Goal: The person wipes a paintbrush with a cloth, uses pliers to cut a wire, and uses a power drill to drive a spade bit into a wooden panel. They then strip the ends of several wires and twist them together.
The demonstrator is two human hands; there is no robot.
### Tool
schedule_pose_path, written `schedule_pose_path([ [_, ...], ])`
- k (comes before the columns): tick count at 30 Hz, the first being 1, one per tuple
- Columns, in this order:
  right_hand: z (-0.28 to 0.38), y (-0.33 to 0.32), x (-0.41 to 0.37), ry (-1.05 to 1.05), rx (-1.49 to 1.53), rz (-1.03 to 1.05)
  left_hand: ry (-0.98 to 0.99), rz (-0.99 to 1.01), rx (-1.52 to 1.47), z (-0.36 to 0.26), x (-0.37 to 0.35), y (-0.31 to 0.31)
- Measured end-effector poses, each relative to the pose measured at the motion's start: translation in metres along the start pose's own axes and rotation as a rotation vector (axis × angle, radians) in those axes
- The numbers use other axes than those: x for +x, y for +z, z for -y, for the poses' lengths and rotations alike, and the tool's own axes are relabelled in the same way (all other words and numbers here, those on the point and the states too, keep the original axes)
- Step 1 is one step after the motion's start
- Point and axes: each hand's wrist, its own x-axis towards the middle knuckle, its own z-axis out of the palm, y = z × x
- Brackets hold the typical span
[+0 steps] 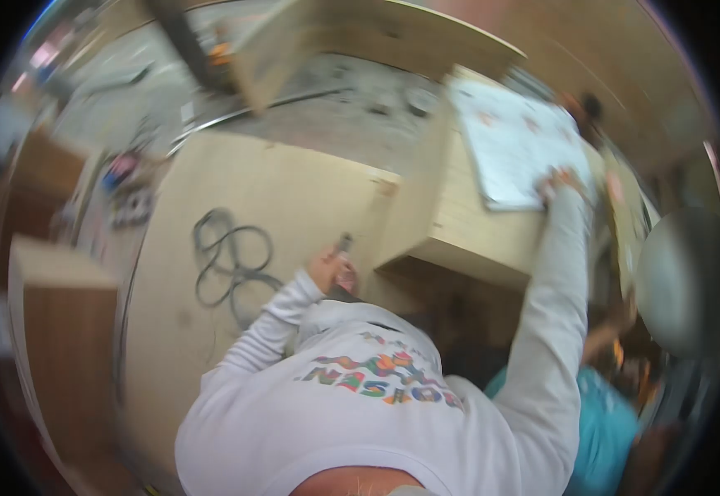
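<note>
My left hand (335, 270) is closed around a short dark stick-like thing (345, 242), its kind too blurred to make out. It is over a pale wooden panel (302, 190), just in front of my shirt. To the left of that hand, a loosely looped grey cord (236, 256) lies on the panel. My right arm reaches out to the upper right. My right hand (565, 182) rests on the lower right edge of white paper sheets (509, 140), fingers stretched over them. Blurred markings show on the paper. The sheets lie on top of a wooden box (459, 223).
A person in a teal shirt (604, 426) is close by at the lower right, beside a round grey object (691, 281). Brown wooden boxes (70, 355) stand at left. Behind the panel are a wooden frame (393, 29), a metal bar (236, 120) and floor clutter.
</note>
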Motion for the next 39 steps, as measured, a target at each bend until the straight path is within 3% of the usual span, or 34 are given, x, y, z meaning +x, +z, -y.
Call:
schedule_pose_path([
  [1, -0.016, 0.031, 0.026, 0.076, 0.318, -0.229, -0.049, 0.038, -0.017, -0.011, 0.021, -0.002],
  [2, -0.016, 0.023, 0.017, 0.097, 0.303, -0.137, -0.106, 0.070, -0.029, -0.024, 0.038, -0.001],
  [4, -0.018, 0.006, -0.006, 0.133, 0.262, 0.050, 0.036, 0.178, -0.077, -0.051, 0.065, 0.007],
  [6, 0.000, -0.014, -0.025, 0.272, 0.179, -0.060, 0.057, 0.271, -0.121, -0.084, 0.082, 0.021],
  [7, 0.005, -0.023, -0.026, 0.220, 0.131, -0.001, 0.094, 0.287, -0.169, -0.097, 0.088, 0.028],
  [9, 0.011, -0.022, -0.029, 0.296, 0.258, -0.123, 0.106, 0.359, -0.170, -0.114, 0.098, 0.048],
  [12, 0.008, -0.034, -0.033, 0.334, 0.491, -0.132, 0.084, 0.449, -0.182, -0.131, 0.119, 0.078],
  [13, -0.004, -0.018, -0.015, 0.301, 0.710, -0.169, 0.048, 0.485, -0.186, -0.135, 0.122, 0.082],
  [14, -0.011, -0.021, -0.025, 0.272, 1.200, -0.043, 0.033, 0.462, -0.179, -0.142, 0.122, 0.089],
  [15, -0.019, -0.010, -0.045, 0.029, 1.853, 0.080, 0.004, 0.495, -0.309, -0.150, 0.124, 0.100],
  [17, -0.014, -0.001, -0.111, -0.335, 2.517, 0.364, -0.012, 0.499, -0.459, -0.159, 0.132, 0.115],
  [19, 0.005, 0.001, -0.172, -0.526, 2.375, 0.550, -0.077, 0.551, -0.475, -0.160, 0.138, 0.123],
  [22, 0.022, 0.023, -0.228, -0.446, 2.155, 0.494, -0.096, 0.560, -0.502, -0.161, 0.140, 0.134],
  [24, 0.026, 0.033, -0.244, -0.474, 1.535, 0.078, -0.110, 0.570, -0.497, -0.167, 0.139, 0.140],
  [25, 0.028, 0.037, -0.244, -0.461, 1.536, 0.073, -0.118, 0.574, -0.496, -0.169, 0.139, 0.142],
  [27, 0.030, 0.045, -0.244, -0.487, 0.960, -0.457, -0.116, 0.577, -0.489, -0.158, 0.142, 0.148],
  [33, 0.035, 0.053, -0.244, -0.460, 0.783, -0.629, -0.015, 0.557, -0.435, -0.156, 0.139, 0.151],
  [39, 0.039, 0.045, -0.246, -0.442, 0.829, -0.616, -0.019, 0.544, -0.510, -0.158, 0.136, 0.151],
])
